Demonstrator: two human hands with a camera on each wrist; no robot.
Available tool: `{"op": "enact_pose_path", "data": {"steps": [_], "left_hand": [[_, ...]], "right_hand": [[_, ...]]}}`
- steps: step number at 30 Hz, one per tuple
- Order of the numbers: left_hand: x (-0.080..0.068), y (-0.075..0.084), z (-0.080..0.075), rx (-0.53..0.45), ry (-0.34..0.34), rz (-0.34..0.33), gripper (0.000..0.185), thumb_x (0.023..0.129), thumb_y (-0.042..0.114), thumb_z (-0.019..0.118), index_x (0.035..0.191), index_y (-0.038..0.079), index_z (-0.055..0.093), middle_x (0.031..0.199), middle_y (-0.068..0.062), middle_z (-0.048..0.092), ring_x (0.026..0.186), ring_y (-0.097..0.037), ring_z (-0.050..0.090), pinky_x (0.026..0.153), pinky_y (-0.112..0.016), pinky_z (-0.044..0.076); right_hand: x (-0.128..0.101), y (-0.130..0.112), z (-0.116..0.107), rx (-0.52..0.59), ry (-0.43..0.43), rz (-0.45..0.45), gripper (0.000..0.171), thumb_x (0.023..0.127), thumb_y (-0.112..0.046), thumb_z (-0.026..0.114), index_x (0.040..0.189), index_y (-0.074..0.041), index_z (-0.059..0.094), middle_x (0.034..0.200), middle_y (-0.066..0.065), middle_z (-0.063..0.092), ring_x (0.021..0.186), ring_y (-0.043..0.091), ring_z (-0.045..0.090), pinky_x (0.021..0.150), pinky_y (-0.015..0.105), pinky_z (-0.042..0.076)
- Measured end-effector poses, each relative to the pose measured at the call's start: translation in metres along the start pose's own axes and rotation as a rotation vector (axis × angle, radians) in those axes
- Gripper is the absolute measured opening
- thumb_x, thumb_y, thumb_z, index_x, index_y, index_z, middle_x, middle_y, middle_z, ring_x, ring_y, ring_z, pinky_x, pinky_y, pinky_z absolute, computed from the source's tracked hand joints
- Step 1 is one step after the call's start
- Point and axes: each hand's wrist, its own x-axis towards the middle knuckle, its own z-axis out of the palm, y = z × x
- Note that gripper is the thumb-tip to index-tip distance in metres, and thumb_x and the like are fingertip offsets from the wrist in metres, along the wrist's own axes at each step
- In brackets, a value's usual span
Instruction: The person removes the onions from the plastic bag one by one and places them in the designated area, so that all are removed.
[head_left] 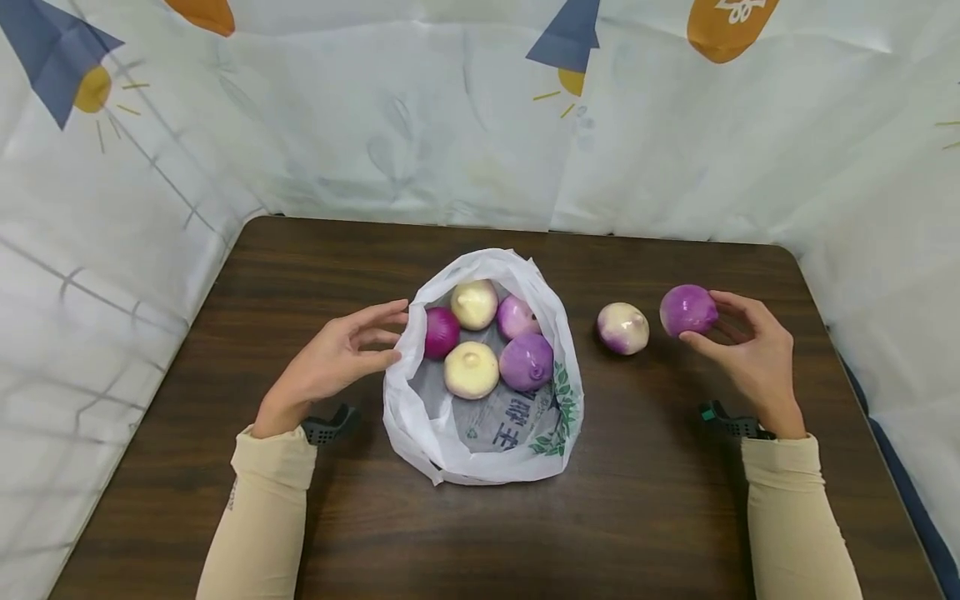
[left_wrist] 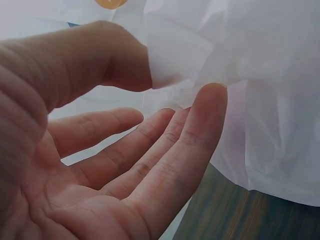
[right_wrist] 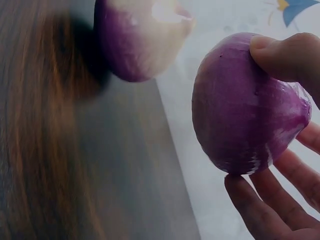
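My left hand [head_left: 333,362] is at the left rim of a white plastic bag [head_left: 408,417], its fingers bent. In the left wrist view, a fold of the bag [left_wrist: 280,135] lies between thumb and index finger and covers the thumb tip. Inside the wide-mouthed bag lie several onions, among them a dark purple onion [head_left: 442,332], a pale onion [head_left: 471,370] and a lighter purple onion [head_left: 527,362]. On the right, my right hand [head_left: 753,350] holds a shiny purple onion [head_left: 687,309] between thumb and fingertips. A white-and-purple onion [head_left: 622,327] sits just left of it.
The dark wooden table [head_left: 637,500] carries the bag near its middle. White printed cloth [head_left: 337,108] hangs behind the table and along both sides. Each wrist wears a black strap-like device, the left device [head_left: 331,424] and the right device [head_left: 735,422].
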Motion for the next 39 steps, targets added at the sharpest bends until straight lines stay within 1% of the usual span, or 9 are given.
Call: {"op": "enact_pose_path", "data": {"steps": [4, 7, 10, 16, 22, 24, 31, 35, 39], "left_hand": [[0.002, 0.000, 0.000, -0.004, -0.010, -0.001, 0.069, 0.094, 0.001, 0.072, 0.156, 0.003, 0.043, 0.148, -0.025, 0.053, 0.109, 0.005, 0.066, 0.088, -0.015, 0.058], [0.001, 0.000, -0.002, -0.009, -0.009, -0.015, 0.069, 0.094, 0.002, 0.073, 0.156, 0.005, 0.043, 0.149, -0.023, 0.053, 0.109, 0.004, 0.066, 0.088, -0.015, 0.058], [0.001, 0.000, -0.004, -0.012, -0.006, -0.020, 0.069, 0.094, 0.002, 0.073, 0.156, 0.006, 0.044, 0.149, -0.021, 0.053, 0.110, 0.003, 0.066, 0.089, -0.015, 0.058], [0.002, -0.001, -0.004, 0.012, -0.012, -0.010, 0.069, 0.094, 0.004, 0.073, 0.156, 0.007, 0.044, 0.149, -0.022, 0.054, 0.110, 0.004, 0.066, 0.089, -0.015, 0.058], [0.001, -0.001, -0.003, 0.018, -0.013, -0.015, 0.069, 0.094, 0.004, 0.073, 0.156, 0.006, 0.044, 0.149, -0.022, 0.054, 0.109, 0.005, 0.066, 0.089, -0.014, 0.058], [0.001, -0.001, -0.003, 0.013, -0.014, -0.015, 0.069, 0.094, 0.004, 0.073, 0.156, 0.005, 0.044, 0.149, -0.023, 0.054, 0.109, 0.005, 0.066, 0.089, -0.014, 0.058], [0.001, -0.001, -0.003, 0.003, -0.007, -0.013, 0.069, 0.094, 0.002, 0.073, 0.156, 0.005, 0.043, 0.149, -0.024, 0.053, 0.109, 0.005, 0.066, 0.089, -0.014, 0.058], [0.002, 0.000, -0.003, 0.014, -0.006, -0.028, 0.070, 0.094, 0.003, 0.073, 0.157, 0.006, 0.043, 0.150, -0.023, 0.053, 0.109, 0.006, 0.066, 0.088, -0.014, 0.058], [0.001, 0.001, -0.003, 0.016, -0.007, -0.033, 0.070, 0.094, 0.004, 0.073, 0.157, 0.007, 0.043, 0.150, -0.022, 0.054, 0.109, 0.006, 0.066, 0.088, -0.014, 0.058]], "right_hand": [[-0.001, 0.003, -0.003, -0.022, 0.005, 0.011, 0.068, 0.076, -0.001, 0.090, 0.138, -0.010, 0.064, 0.129, -0.008, 0.064, 0.112, -0.011, 0.063, 0.090, 0.004, 0.050], [-0.002, 0.007, -0.003, -0.037, 0.000, 0.021, 0.067, 0.077, -0.003, 0.090, 0.139, -0.010, 0.064, 0.128, -0.011, 0.063, 0.111, -0.012, 0.062, 0.091, 0.003, 0.049], [-0.003, 0.011, -0.003, -0.064, -0.007, 0.031, 0.067, 0.078, -0.006, 0.091, 0.139, -0.009, 0.064, 0.129, -0.009, 0.063, 0.112, -0.013, 0.060, 0.092, 0.002, 0.048], [-0.004, 0.017, -0.001, -0.137, -0.039, 0.065, 0.066, 0.079, -0.017, 0.091, 0.139, -0.015, 0.064, 0.130, -0.010, 0.062, 0.111, -0.016, 0.055, 0.090, -0.001, 0.046], [-0.005, 0.018, 0.000, -0.154, -0.063, 0.081, 0.065, 0.080, -0.023, 0.091, 0.139, -0.018, 0.064, 0.133, -0.002, 0.064, 0.106, -0.020, 0.057, 0.088, -0.001, 0.047], [-0.006, 0.019, 0.000, -0.149, -0.073, 0.083, 0.065, 0.080, -0.023, 0.091, 0.139, -0.018, 0.065, 0.134, 0.001, 0.064, 0.103, -0.020, 0.058, 0.087, 0.000, 0.047], [-0.006, 0.020, 0.003, -0.130, -0.093, 0.076, 0.064, 0.080, -0.021, 0.091, 0.138, -0.017, 0.065, 0.135, 0.005, 0.064, 0.099, -0.020, 0.061, 0.085, 0.000, 0.049], [-0.006, 0.021, 0.003, -0.144, -0.105, 0.096, 0.064, 0.082, -0.025, 0.090, 0.139, -0.019, 0.064, 0.137, 0.010, 0.064, 0.098, -0.021, 0.060, 0.084, -0.001, 0.048], [-0.006, 0.022, 0.002, -0.147, -0.122, 0.124, 0.064, 0.083, -0.030, 0.089, 0.140, -0.020, 0.063, 0.139, 0.012, 0.063, 0.098, -0.020, 0.059, 0.082, -0.002, 0.048]]}}
